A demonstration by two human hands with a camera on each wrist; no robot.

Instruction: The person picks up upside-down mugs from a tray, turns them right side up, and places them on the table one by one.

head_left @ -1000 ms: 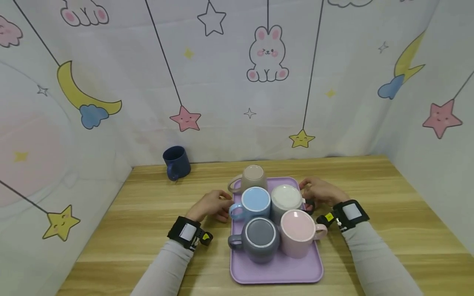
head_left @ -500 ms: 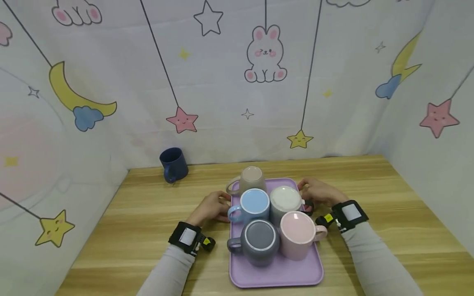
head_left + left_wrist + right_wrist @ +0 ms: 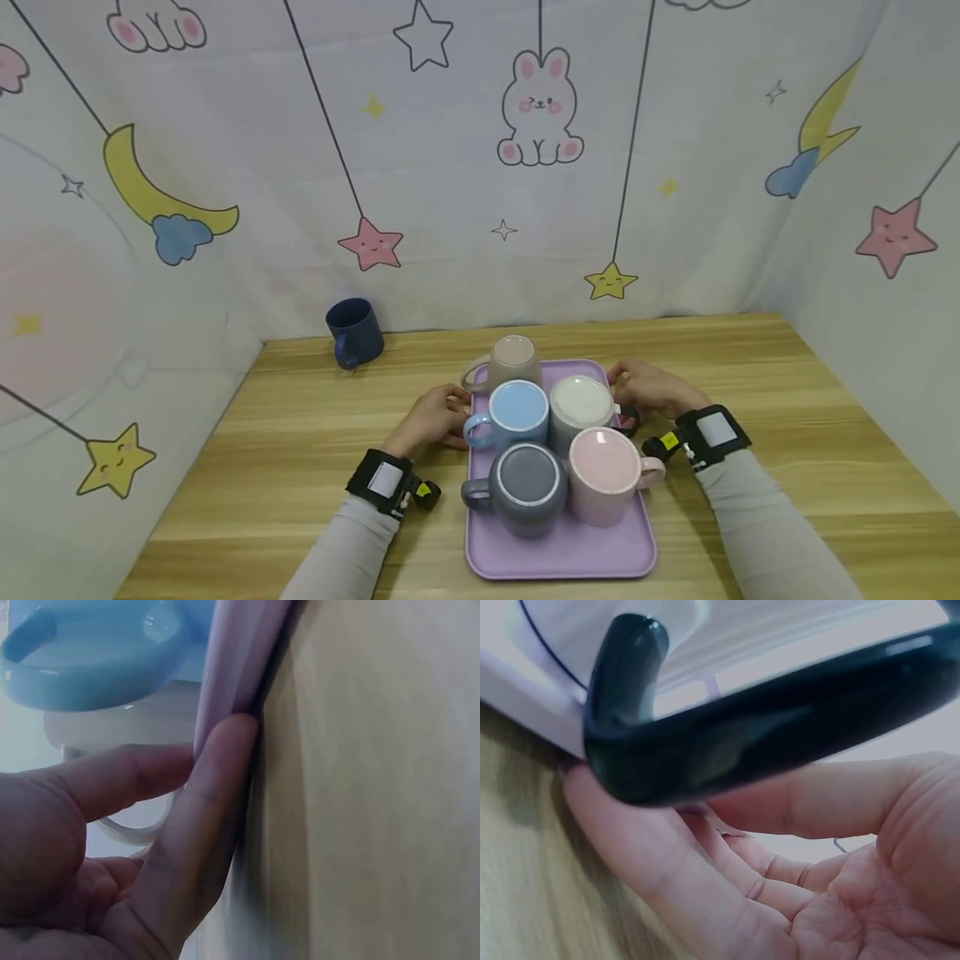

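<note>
A lilac tray (image 3: 562,560) lies on the table, bearing several upside-down mugs. At its far end is a beige mug (image 3: 515,364); a light blue mug (image 3: 517,408) and a white mug (image 3: 581,402) with a dark handle (image 3: 727,731) fill the middle. Nearer are a dark grey mug (image 3: 528,477) and a pink mug (image 3: 602,462). My left hand (image 3: 433,419) pinches the tray's left rim (image 3: 232,667), thumb inside, a finger outside along the underside. My right hand (image 3: 651,388) grips the opposite rim; the dark handle partly hides its fingertips.
An upright navy mug (image 3: 356,332) stands at the back left, close to the printed curtain (image 3: 450,292). Wood-grain table (image 3: 300,467) surrounds the tray. Curtain cloth encloses the back and both sides.
My left fingers have closed in on the tray's left rim, with the wrist shifting slightly right. The right hand, tray and mugs hold their places, while the head view wavers a little.
</note>
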